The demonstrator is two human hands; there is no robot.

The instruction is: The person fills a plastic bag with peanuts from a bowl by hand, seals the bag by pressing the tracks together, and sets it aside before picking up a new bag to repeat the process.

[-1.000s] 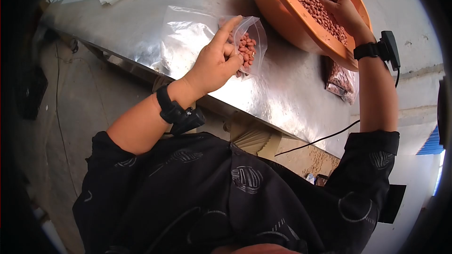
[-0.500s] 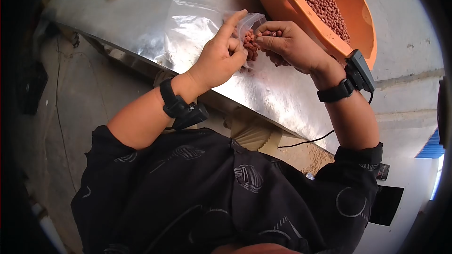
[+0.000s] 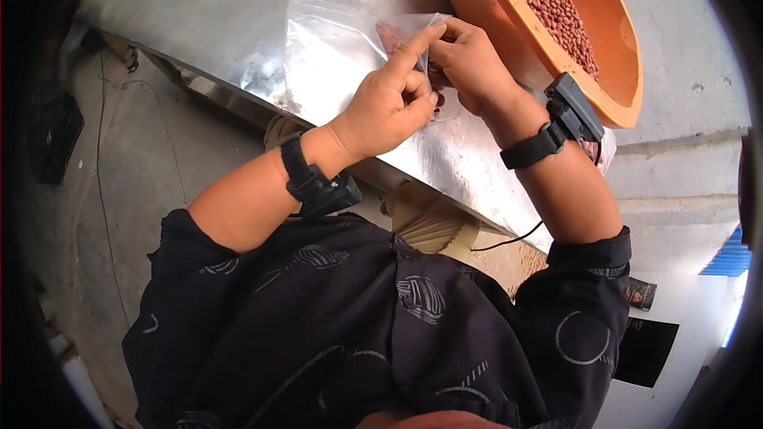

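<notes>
Clear plastic bag (image 3: 401, 32) pinched by left hand (image 3: 388, 107) and right hand (image 3: 469, 63); orange basin (image 3: 616, 56) of peanuts (image 3: 548, 0) just beyond right hand.

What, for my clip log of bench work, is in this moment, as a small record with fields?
Left hand: pinches the small clear bag near its top, index finger raised along it
Right hand: fingers curled against the same bag; grip hidden
Bag contents: hidden by the hands
Orange basin: right of the hands, holds peanuts
Larger clear bag: flat on the metal table, left of the hands
Wrists: a black strapped device on each
</notes>
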